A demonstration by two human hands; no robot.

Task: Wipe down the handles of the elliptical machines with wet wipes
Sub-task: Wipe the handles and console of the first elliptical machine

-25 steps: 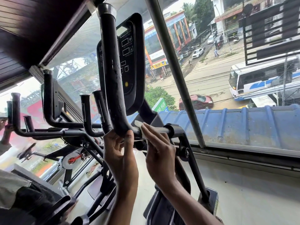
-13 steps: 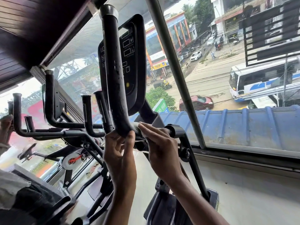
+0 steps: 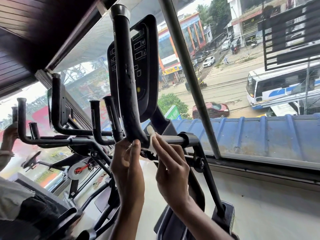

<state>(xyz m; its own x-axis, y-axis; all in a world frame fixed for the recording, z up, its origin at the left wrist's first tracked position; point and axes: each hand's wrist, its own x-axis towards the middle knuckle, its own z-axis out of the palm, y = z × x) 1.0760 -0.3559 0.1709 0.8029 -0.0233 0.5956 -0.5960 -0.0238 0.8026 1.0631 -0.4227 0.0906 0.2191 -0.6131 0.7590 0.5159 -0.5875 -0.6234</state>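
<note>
A thick black elliptical handle (image 3: pixel 127 80) rises in front of me and bends at its foot into a horizontal bar (image 3: pixel 171 139). A white wet wipe (image 3: pixel 151 138) is wrapped round the bar just right of the bend. My right hand (image 3: pixel 170 168) reaches up from below and pinches the wipe against the bar. My left hand (image 3: pixel 127 168) is raised beside it, fingers curled up to the underside of the bend, thumb near the wipe. The black console (image 3: pixel 144 66) stands behind the handle.
More black handles (image 3: pixel 57 108) of neighbouring machines line up to the left, where another person's hand (image 3: pixel 9 135) grips one. A slanted window post (image 3: pixel 188 71) and the window sill (image 3: pixel 259 163) run on the right. The machine's frame and pedal arms (image 3: pixel 206 179) descend below my hands.
The wipe has shifted left along the bar toward the bend and now shows above my right fingers. Both hands stay under the bar, and the other person's hand has come up to its handle.
</note>
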